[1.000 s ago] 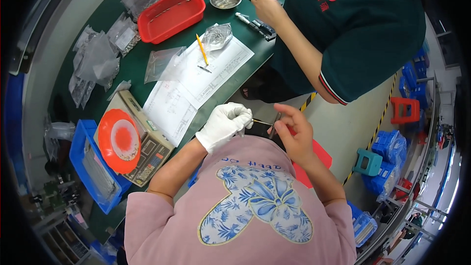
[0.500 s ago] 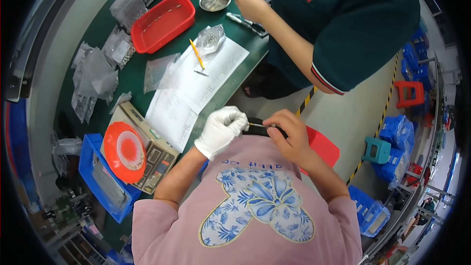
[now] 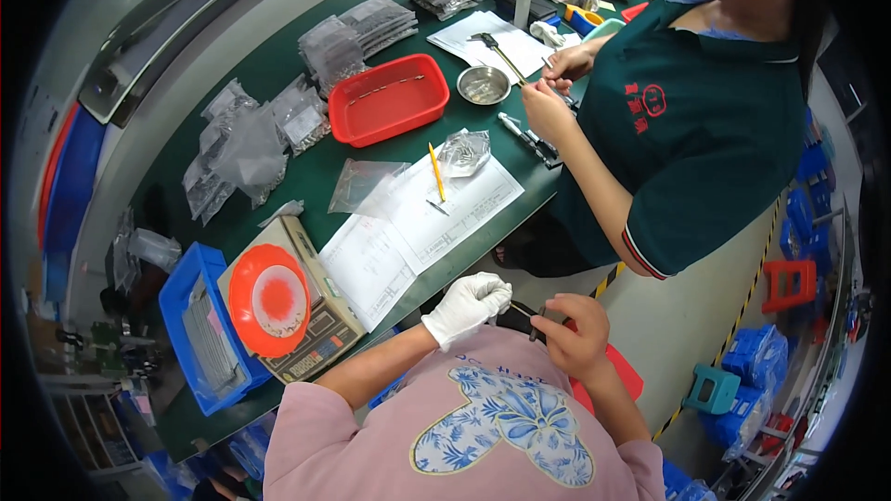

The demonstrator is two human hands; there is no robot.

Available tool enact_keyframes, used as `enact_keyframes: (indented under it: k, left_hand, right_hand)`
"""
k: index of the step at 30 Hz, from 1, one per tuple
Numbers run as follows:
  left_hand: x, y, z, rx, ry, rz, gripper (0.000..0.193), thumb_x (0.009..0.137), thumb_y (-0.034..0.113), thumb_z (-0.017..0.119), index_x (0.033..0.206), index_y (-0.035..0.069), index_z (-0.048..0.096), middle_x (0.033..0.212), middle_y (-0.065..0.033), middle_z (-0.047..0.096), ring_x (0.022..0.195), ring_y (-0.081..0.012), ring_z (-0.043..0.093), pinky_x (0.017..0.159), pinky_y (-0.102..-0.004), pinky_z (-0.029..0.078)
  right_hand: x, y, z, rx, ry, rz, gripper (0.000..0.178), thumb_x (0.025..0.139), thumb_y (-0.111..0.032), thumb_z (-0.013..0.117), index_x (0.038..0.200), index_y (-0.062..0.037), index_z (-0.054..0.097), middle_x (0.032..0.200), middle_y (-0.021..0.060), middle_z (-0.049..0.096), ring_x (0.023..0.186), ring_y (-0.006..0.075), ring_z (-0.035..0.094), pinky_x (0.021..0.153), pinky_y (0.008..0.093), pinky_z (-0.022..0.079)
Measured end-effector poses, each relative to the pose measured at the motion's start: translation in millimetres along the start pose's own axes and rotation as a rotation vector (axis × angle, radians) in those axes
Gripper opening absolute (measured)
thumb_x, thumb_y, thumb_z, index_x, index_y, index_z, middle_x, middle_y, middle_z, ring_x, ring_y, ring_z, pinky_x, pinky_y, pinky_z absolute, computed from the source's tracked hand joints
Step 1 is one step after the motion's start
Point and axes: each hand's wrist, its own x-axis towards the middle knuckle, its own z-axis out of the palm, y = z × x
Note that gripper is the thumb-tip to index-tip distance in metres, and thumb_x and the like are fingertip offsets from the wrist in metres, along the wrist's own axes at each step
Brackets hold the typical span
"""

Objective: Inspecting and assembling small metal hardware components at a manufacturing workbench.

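Observation:
My left hand, in a white glove, is closed in a pinch in front of my chest. Whatever lies between its fingertips is too small to make out. Bare and curled, my right hand grips a slim dark tool just right of the glove. A thin dark length stretches between the two hands; whether it belongs to the tool I cannot tell. Left of the glove, on the green table, lie printed drawing sheets with a yellow pencil and a clear bag of small metal parts.
An orange dish sits on a scale beside a blue bin. Farther off are a red tray, a metal bowl and bagged parts. A co-worker stands at the right, hands near a caliper.
The view has tilted up, bringing in more of the far table and the co-worker. My hands stay close together before my chest, the right still gripping the dark tool.

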Motion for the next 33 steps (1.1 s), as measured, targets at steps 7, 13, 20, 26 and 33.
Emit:
enact_keyframes:
  k: [7, 13, 20, 26, 33]
  left_hand:
    - [5.3, -5.5, -0.2, 0.323, 0.051, 0.437, 0.023, 0.086, 0.012, 0.051, 0.064, 0.004, 0.051, 0.063, 0.0000, 0.049, 0.053, -0.0058, 0.044, 0.048, -0.0214, 0.037]
    - [0.5, 8.5, -3.2, 0.032, 0.006, -0.208, 0.031, 0.086, 0.023, 0.050, 0.062, 0.004, 0.051, 0.050, 0.0032, 0.041, 0.047, -0.0054, 0.039, 0.046, -0.0212, 0.033]
    - [1.7, -9.5, -3.2, 0.406, 0.103, 0.434, 0.020, 0.087, 0.016, 0.050, 0.073, 0.001, 0.054, 0.067, -0.0091, 0.053, 0.055, -0.0260, 0.047, 0.054, -0.0326, 0.040]
    - [-0.1, 22.8, 1.6, 0.095, 0.224, -0.222, 0.049, 0.087, 0.037, 0.051, 0.050, 0.006, 0.048, 0.044, -0.0018, 0.045, 0.036, -0.0091, 0.040, 0.037, -0.0256, 0.032]
    - [-2.7, 16.9, -4.1, 0.199, 0.077, 0.115, 0.039, 0.089, 0.032, 0.047, 0.061, 0.005, 0.050, 0.050, -0.0014, 0.047, 0.039, -0.0087, 0.043, 0.038, -0.0224, 0.035]
  right_hand:
    - [-7.6, -3.2, 5.9, 1.059, -0.126, 1.116, 0.022, 0.070, 0.001, 0.058, 0.091, -0.0032, 0.059, 0.080, 0.0116, 0.062, 0.069, 0.0219, 0.060, 0.059, 0.0297, 0.046]
    - [6.9, 0.1, 7.7, 0.125, -0.051, 0.116, 0.022, 0.065, 0.003, 0.060, 0.085, -0.0037, 0.061, 0.079, 0.0091, 0.061, 0.066, 0.0235, 0.059, 0.059, 0.0289, 0.046]
    - [-7.4, -4.5, 15.3, 0.770, -0.050, 0.817, 0.013, 0.073, 0.003, 0.060, 0.085, -0.0007, 0.062, 0.075, 0.0071, 0.062, 0.065, 0.0120, 0.059, 0.057, 0.0215, 0.044]
    - [15.2, -9.1, 13.5, 0.170, -0.028, 0.131, 0.014, 0.070, 0.004, 0.061, 0.083, -0.0005, 0.061, 0.072, 0.0083, 0.060, 0.060, 0.0137, 0.058, 0.055, 0.0229, 0.045]
    - [18.7, -11.0, 17.1, 0.462, -0.019, 0.465, 0.015, 0.069, 0.004, 0.061, 0.084, -0.0001, 0.060, 0.072, 0.0090, 0.059, 0.059, 0.0156, 0.059, 0.054, 0.0229, 0.046]
